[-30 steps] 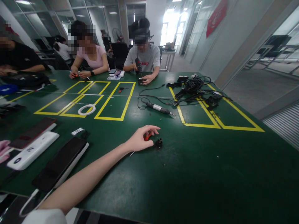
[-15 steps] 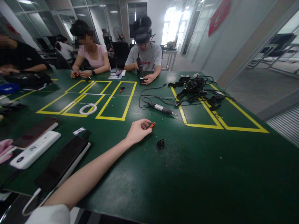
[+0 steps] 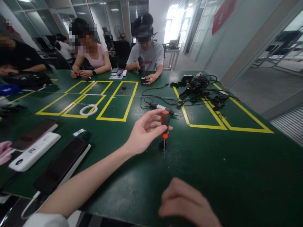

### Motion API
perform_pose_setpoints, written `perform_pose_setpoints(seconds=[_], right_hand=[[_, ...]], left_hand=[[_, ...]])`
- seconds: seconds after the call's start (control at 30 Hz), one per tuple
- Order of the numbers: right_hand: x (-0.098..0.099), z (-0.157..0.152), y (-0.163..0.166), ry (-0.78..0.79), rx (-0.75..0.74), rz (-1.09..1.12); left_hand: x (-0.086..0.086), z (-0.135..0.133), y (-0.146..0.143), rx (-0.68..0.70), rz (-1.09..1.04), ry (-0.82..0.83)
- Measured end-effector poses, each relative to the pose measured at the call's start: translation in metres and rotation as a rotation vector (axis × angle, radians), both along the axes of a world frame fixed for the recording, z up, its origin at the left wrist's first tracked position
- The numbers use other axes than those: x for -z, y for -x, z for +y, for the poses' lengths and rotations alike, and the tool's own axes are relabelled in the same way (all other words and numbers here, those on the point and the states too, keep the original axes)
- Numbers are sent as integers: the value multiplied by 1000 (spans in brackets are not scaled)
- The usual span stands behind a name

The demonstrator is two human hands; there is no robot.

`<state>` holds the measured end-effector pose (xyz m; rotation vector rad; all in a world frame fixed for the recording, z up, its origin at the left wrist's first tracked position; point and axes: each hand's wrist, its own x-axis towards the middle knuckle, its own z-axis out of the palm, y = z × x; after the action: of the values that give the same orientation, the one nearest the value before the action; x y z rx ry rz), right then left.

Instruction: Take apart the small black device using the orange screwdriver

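Pinching one screwdriver tip down, the left hand hung over a green table marked with yellow lines in a glass-walled room, where three people sat beyond that grip. Just behind the screwdriver's shaft stood one black part, with one grinder past the grip, one heap of cables farther off to its right, and one tape roll and two phones to its left. Nearer the wearer, the right hand was curled and blurred, so whether it held anything I could not tell.
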<state>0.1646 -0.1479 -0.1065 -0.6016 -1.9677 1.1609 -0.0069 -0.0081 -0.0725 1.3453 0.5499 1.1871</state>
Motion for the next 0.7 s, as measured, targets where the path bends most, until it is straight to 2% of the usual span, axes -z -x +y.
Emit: perform_pose_setpoints(seconds=[0.07,0.1,0.13,0.2,0.3,0.4,0.47,0.57,0.7], right_hand=[[-16,24,-9,-208,552,8],[-23,37,-11,-226,685,-48],[-30,49,-11,-203,716,-101],[-38,69,-6,-150,661,-181],[-44,85,2,-171,620,-226],[-50,89,-1,-187,591,-226],[-55,92,-7,-186,593,-230],[-61,100,-14,-206,624,-212],[-58,110,-14,-225,581,-219]], left_hand=[[-2,-7,-2,-1,18,-4],[-3,-10,-3,-2,22,1],[-3,-13,-4,2,19,8],[-3,-18,-6,20,2,21],[-2,-19,-6,56,-9,3],[4,-7,1,72,32,-83],[12,8,10,135,75,-146],[29,29,22,291,425,-221],[51,40,28,334,724,-183]])
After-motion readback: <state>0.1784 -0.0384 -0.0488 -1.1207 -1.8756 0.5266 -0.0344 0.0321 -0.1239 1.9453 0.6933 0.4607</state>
